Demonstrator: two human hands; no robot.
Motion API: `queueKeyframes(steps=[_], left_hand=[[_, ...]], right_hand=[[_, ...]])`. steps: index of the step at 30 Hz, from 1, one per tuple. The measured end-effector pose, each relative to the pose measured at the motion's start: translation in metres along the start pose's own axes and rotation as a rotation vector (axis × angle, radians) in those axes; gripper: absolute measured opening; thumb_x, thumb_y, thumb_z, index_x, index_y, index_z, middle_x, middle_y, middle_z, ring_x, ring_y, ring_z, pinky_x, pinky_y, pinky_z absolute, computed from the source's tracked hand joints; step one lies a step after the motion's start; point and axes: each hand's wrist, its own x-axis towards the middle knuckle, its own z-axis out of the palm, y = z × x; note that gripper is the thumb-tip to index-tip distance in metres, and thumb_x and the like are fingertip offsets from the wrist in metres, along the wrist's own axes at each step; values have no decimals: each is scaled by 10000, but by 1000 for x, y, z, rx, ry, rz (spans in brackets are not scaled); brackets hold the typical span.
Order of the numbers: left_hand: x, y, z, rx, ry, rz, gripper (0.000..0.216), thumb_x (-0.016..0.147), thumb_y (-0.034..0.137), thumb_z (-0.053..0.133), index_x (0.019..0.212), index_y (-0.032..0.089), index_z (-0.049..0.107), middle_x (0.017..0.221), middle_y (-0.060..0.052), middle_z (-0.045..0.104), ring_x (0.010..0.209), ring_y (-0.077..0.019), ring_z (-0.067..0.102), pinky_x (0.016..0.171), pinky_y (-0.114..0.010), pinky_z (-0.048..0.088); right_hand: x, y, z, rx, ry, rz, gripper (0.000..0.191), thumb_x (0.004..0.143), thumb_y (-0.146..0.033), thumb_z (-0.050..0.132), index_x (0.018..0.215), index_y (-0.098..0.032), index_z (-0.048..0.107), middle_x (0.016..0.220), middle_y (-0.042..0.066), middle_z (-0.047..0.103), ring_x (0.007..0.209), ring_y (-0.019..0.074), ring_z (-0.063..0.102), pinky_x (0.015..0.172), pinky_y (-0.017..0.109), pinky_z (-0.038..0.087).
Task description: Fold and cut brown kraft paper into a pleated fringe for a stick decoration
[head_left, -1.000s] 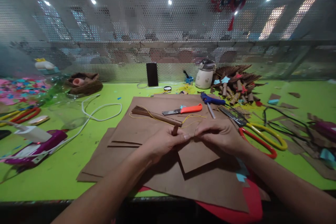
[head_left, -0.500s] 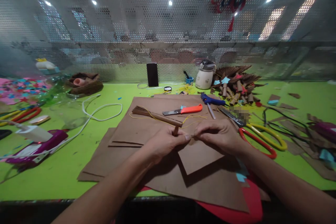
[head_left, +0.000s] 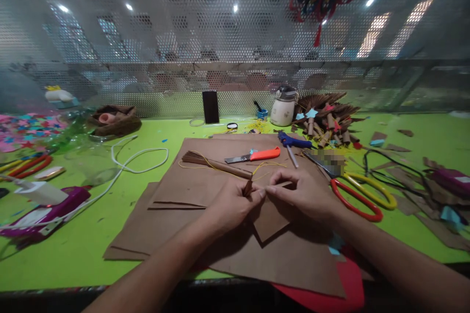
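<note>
My left hand (head_left: 233, 200) and my right hand (head_left: 306, 194) meet over the brown paper sheets (head_left: 176, 188), thumbs almost touching. Both pinch a smaller piece of brown paper (head_left: 272, 222), whose lower corner hangs below the fingers. A narrow end of it pokes up by my left thumb, and its right edge shows under my right fingers. Just beyond lies a paper tassel (head_left: 216, 164) with a fringed end and a yellow string. A cutter with an orange handle (head_left: 265, 154) rests behind it.
Scissors (head_left: 362, 195) with red and yellow handles lie to the right, near a blue glue gun (head_left: 295, 142). Farther back are a bottle (head_left: 283, 107), a heap of brown tassels (head_left: 330, 120) and a black phone (head_left: 210, 107). A white cable (head_left: 141, 168) crosses the left side.
The smaller paper has bent in my fingers, with its right edge now raised and less of it spread flat. My right hand has come slightly closer to my left. The view has shifted a little.
</note>
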Motion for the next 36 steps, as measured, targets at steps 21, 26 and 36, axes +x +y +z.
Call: queueKeyframes(steps=[21,26,36], left_hand=[[-1,5,0,-18,55,25,421,820,389,513,510,186,312,474,71,268,464,-64,193,463,-249,139],[0,2,-3,-80,124,3,402,783,404,557,519,184,349,468,71,294,461,-63,198,464,-249,136],[1,2,3,-54,132,27,391,776,465,561,552,170,435,471,59,365,451,-66,259,461,-231,188]], right_hand=[[11,21,-10,381,-2,122,297,687,-425,722,689,-156,596,536,-45,485,462,65,368,449,219,242],[17,27,-19,484,75,80,290,686,-390,737,653,-158,567,517,-66,439,447,48,335,443,208,229],[12,11,-4,368,-29,65,259,692,-405,735,726,-165,645,635,-21,573,574,90,472,516,215,325]])
